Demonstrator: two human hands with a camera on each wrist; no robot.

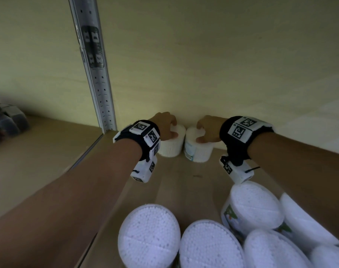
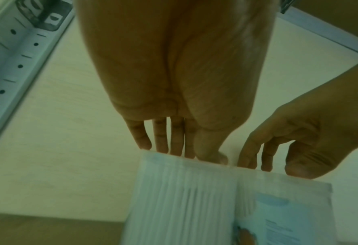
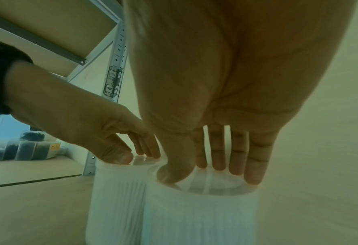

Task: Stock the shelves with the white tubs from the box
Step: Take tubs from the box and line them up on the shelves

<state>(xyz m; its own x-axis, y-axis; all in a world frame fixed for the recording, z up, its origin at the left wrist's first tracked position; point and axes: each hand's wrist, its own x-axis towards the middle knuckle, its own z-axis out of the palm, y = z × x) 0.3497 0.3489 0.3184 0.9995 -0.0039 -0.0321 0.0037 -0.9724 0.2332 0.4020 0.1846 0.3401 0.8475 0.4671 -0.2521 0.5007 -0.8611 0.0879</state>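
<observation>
Both hands reach to the back of the wooden shelf (image 1: 176,182), each set on top of its own white tub of cotton swabs. The left hand (image 1: 165,125) has its four fingers (image 2: 162,137) lying side by side, slightly parted, their tips on the far edge of the left tub (image 1: 171,146), with the thumb coming down on the near edge of the lid. The right hand (image 1: 209,130) lies the same way on the right tub (image 1: 198,149): fingers (image 3: 255,162) straight and a little spread over the clear lid, thumb tip pressed at the near rim. Whether either hand is squeezing its tub or only resting on it cannot be told.

The two tubs stand upright under the fingertips, side by side and touching or nearly so, close to the pale back wall (image 1: 203,64). The right tub shows a blue printed label.

Left of the left hand's fingers rises a perforated metal upright (image 1: 99,88). Behind the wrists, nearest the camera, more white tubs (image 1: 149,235) lie packed together, swab ends showing through their lids.
</observation>
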